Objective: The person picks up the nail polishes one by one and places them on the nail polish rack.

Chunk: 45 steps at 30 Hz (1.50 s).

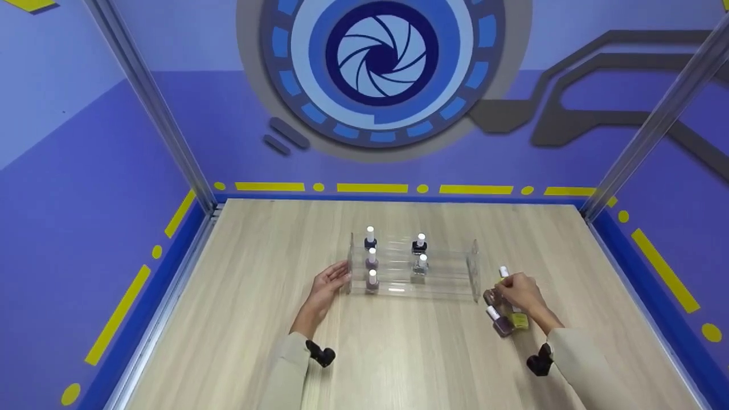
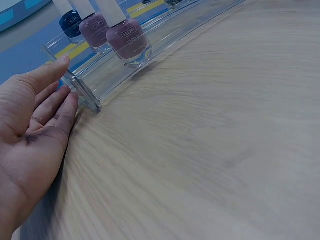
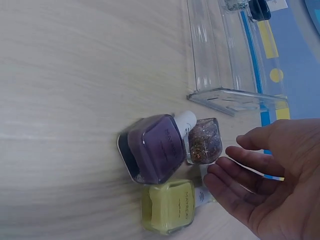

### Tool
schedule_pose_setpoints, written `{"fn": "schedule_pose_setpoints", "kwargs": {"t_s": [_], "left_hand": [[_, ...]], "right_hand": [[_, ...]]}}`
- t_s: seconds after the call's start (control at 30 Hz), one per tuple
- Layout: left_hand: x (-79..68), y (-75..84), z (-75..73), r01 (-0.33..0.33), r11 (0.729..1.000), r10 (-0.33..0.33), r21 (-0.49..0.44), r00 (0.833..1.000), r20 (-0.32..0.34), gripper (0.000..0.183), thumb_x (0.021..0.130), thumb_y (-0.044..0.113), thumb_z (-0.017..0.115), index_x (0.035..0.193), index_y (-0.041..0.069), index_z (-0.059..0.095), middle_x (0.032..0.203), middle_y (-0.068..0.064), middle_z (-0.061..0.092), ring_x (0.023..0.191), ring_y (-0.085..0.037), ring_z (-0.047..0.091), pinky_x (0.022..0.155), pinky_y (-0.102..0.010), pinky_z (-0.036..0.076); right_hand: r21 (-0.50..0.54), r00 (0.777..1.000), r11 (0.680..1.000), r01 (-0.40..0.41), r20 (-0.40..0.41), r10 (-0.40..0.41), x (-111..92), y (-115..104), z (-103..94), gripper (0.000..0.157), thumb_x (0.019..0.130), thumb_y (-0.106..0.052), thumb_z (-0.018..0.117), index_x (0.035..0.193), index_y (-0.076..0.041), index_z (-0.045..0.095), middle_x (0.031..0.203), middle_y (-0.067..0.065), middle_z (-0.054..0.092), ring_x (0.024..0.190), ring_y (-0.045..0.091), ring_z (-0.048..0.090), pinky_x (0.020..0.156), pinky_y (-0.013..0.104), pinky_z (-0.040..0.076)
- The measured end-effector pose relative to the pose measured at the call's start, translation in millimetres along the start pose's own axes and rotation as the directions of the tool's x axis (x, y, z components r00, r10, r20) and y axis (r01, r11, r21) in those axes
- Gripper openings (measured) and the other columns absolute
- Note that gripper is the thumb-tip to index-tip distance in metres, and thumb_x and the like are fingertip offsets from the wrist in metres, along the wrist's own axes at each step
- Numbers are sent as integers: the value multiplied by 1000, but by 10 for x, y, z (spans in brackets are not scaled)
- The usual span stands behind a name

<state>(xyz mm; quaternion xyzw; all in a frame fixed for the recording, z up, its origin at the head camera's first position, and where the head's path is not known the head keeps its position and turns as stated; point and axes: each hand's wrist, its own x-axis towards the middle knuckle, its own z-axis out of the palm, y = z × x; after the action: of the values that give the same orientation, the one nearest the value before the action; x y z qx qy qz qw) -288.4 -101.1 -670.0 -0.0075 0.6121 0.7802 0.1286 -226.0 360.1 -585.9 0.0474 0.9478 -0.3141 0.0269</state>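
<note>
A clear tiered acrylic rack holds several white-capped nail polish bottles. Its left column has a dark blue bottle and two mauve ones, the front mauve bottle nearest the edge. My left hand rests against the rack's left end panel, fingers extended. To the right of the rack, my right hand reaches over loose polish bottles. Its loosely bent fingers are right at a glitter polish bottle, thumb and forefinger apart. Beside that lie a purple polish bottle and a yellow polish bottle.
Another white-capped bottle stands just beyond my right hand, partly hidden. In the rack's middle column sit a black bottle and a clear-looking one. Blue-purple panels enclose the wooden table at the back and sides.
</note>
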Motion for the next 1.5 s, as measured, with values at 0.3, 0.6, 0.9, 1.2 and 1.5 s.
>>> {"fn": "schedule_pose_setpoints", "kwargs": {"t_s": [0.3,0.6,0.9,1.2,1.5], "left_hand": [[9,-8,1,-4,1000,4,-7,1000,4,57,98,12,68,149,0,47,157,-21,46,148,-32,43,120,-34,44],[2,-3,-12,5,1000,-5,-5,1000,-7,57,97,14,70,148,1,49,156,-20,48,147,-30,46,120,-36,43],[21,-16,-14,-3,1000,3,-7,1000,-7,58,98,13,70,149,-1,47,157,-22,46,148,-32,44,121,-37,42],[-8,-28,-16,-26,1000,26,1,1000,16,58,98,13,69,149,-2,46,158,-23,44,149,-34,41,119,-33,44],[-11,-26,-24,-19,1000,19,-5,1000,15,57,98,13,68,150,0,46,158,-21,45,149,-32,41,121,-35,42]], "right_hand": [[34,1000,999,-22,1,22,79,-93,139,22,95,-8,63,100,11,73,93,23,75,75,21,66,59,26,51],[22,995,996,-82,-60,83,97,-55,143,19,92,-10,63,91,8,70,78,14,70,66,19,60,52,28,48],[26,982,981,-190,2,190,115,55,76,22,92,-13,60,72,-6,55,57,-3,53,50,11,51,44,22,40],[10,977,977,-212,-20,212,156,52,96,28,95,-23,65,82,0,56,61,4,60,49,15,62,44,27,53],[48,967,966,-255,6,255,246,7,116,27,94,-22,68,90,2,56,63,2,56,51,13,58,41,20,45]]}}
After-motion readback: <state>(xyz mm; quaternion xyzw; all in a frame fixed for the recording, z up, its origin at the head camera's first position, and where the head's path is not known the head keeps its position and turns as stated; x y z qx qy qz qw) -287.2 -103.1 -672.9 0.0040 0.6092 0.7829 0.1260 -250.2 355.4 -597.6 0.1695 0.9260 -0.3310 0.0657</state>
